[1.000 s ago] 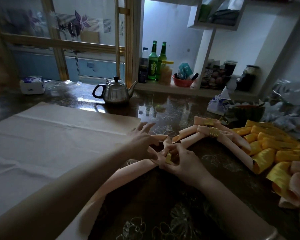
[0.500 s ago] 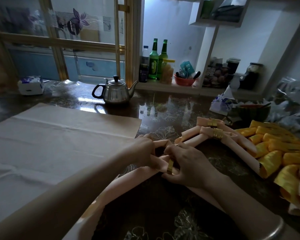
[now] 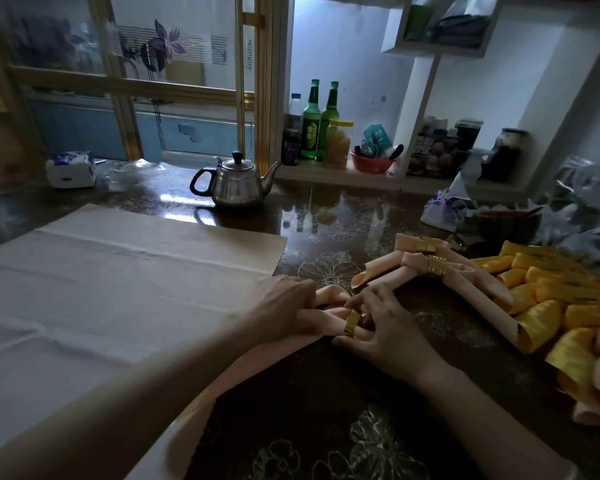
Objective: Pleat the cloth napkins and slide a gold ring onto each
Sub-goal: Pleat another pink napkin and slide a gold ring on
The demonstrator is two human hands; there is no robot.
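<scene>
Mid-tabletop (image 3: 312, 420): the left hand (image 3: 284, 303) has its grip closed round the pleated peach napkin (image 3: 321, 323); the right hand (image 3: 385, 327) pinches the gold ring (image 3: 352, 323) seated on the napkin. Bare tabletop lies open nearer the viewer. The flat cloth (image 3: 118, 278) has its edge just beside the left hand. 2 ringed napkins (image 3: 430, 268) lie just beyond the right hand, yellow napkins (image 3: 551, 299) crowd the right side, and the teapot (image 3: 238, 183) stands well beyond.

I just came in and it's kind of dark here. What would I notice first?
First, the two hands in the middle: the left hand grips a peach napkin while the right hand pinches a gold ring around it. Next, the bright yellow rolled cloths are piled on the right, beside finished napkins that wear their rings. Behind them, a shiny metal teapot stands on the dark table.
</scene>
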